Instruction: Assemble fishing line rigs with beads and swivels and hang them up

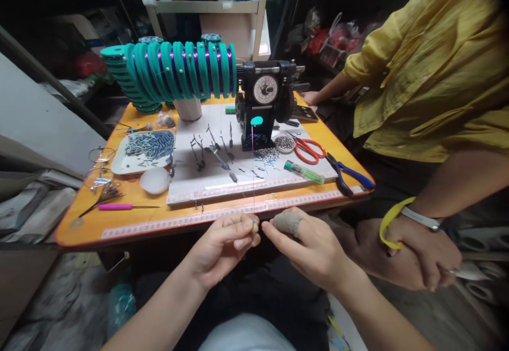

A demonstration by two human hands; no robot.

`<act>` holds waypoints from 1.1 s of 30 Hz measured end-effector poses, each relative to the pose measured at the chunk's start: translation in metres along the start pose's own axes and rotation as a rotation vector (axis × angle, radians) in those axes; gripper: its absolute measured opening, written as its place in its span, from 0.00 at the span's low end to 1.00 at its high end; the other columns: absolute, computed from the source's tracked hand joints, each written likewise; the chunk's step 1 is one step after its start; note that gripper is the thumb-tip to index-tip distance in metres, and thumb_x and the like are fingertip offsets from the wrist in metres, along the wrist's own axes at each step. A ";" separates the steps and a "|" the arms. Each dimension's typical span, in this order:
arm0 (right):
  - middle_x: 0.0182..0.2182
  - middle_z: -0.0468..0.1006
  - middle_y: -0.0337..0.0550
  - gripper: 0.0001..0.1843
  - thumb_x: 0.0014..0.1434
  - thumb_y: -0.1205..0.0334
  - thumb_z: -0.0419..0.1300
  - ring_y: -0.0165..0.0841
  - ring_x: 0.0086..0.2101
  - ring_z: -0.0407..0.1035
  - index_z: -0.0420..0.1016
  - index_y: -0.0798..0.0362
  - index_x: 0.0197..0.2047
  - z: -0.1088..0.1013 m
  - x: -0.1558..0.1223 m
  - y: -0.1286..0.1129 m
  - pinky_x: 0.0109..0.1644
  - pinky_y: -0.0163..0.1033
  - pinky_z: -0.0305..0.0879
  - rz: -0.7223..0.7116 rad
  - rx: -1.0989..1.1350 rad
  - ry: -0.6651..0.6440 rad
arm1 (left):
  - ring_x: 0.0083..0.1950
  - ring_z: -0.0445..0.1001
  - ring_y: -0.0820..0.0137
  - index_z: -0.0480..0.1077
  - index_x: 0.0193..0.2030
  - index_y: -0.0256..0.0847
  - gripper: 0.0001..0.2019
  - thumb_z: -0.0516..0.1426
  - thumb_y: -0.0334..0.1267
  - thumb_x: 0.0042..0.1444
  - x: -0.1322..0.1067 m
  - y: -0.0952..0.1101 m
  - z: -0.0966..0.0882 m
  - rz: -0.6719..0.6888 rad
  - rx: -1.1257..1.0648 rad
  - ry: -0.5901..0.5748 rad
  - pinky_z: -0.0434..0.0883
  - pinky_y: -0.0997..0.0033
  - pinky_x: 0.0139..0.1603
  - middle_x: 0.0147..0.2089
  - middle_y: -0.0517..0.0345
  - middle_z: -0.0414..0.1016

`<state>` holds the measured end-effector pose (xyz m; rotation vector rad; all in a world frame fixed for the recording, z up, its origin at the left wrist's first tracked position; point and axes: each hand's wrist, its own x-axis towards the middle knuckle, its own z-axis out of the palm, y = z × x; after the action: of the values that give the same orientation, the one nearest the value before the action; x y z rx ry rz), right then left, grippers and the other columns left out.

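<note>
My left hand point(234, 234) is closed in a pinch at the table's front edge. Between its fingertips is the end of a thin line point(253, 181), with a tiny bluish bit showing there. That line runs up to a teal oval piece point(256, 121) in front of the black winding machine point(258, 91). Close beside it, my right hand point(314, 239) has its fingers apart and nothing visible in them. A grey cover point(287, 222) sits on one of its fingers. A long row of teal spools point(178, 70) wound with purple line extends left from the machine.
On the orange table point(75, 229) are a white tray point(116, 165) of small blue metal pieces, a pink-handled tool point(115, 207), red scissors point(308, 152), a green cutter point(304, 172) and blue-handled pliers point(353, 175). A person in a yellow shirt point(421, 75) is at the right.
</note>
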<state>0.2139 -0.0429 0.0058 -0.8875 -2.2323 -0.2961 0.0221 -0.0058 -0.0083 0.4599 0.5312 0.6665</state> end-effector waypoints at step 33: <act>0.28 0.75 0.49 0.10 0.62 0.79 0.59 0.38 0.37 0.71 0.78 0.63 0.44 -0.020 0.014 -0.005 0.37 0.42 0.75 -0.043 -0.049 0.035 | 0.24 0.55 0.83 0.72 0.27 0.33 0.12 0.67 0.38 0.55 -0.008 -0.004 0.011 0.194 0.083 0.010 0.66 0.81 0.35 0.26 0.64 0.60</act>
<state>0.2140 -0.0481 0.0297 -0.8547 -2.2226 -0.3851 0.0251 -0.0169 0.0004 0.5919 0.5294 0.8354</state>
